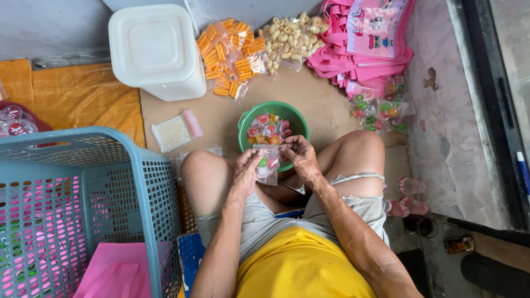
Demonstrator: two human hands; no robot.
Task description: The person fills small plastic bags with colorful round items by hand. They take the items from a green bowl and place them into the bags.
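The bowl (273,115) sits on the floor (326,105) in front of the knees, candies (269,130) in it. Both hands (275,161) hold a small bag (267,165) just before the bowl. A lidded tub (156,51) stands behind-left, snack packets (232,55) behind. A basket (72,209) stands left; folded bags (364,38) lie behind-right.

Bright, even daylight; soft shadows; sharp focus; slight wide-angle edge distortion.
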